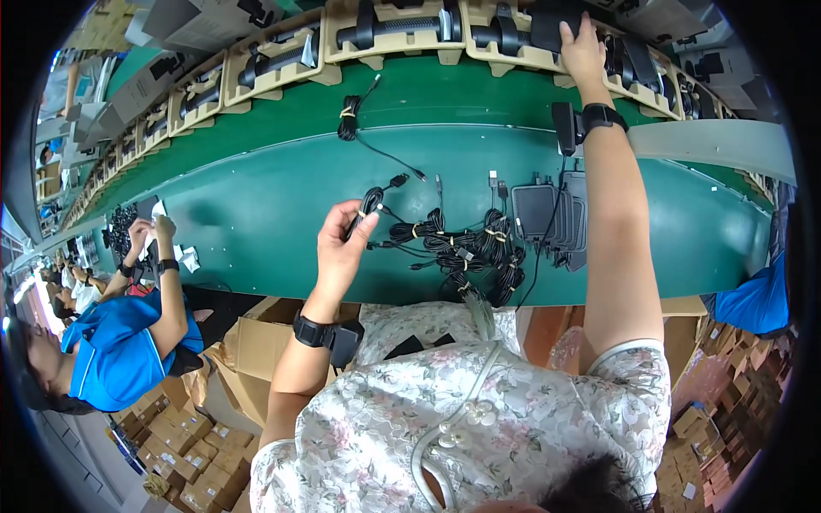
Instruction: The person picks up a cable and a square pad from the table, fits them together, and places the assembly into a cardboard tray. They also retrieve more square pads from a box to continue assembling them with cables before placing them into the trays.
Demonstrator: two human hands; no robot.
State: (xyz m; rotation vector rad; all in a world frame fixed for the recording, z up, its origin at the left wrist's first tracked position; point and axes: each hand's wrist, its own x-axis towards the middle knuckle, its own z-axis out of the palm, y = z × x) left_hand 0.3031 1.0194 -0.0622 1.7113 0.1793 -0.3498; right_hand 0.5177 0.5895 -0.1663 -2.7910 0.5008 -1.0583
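Observation:
My left hand [344, 242] is closed around a coiled black cable [368, 205], with its plug sticking out above the thumb. Further off, my right hand [584, 53] reaches over a moulded cardboard tray [513, 53]. Its fingers are stretched out against a flat dark panel [549, 27] lying in that tray; part of the panel is behind the hand. In front of me lies a pile of tied black cables [457, 244]. Right of it sits a stack of flat grey panels [537, 209]. One more tied cable [348, 120] rests by the tray row.
Several cardboard trays [274, 64] with black parts line the green belt [410, 90] beyond the green table [274, 197]. A pale curved rail [710, 141] crosses at right. At left, a co-worker in blue [128, 342] handles something white. Open cardboard boxes [265, 342] stand below the edge.

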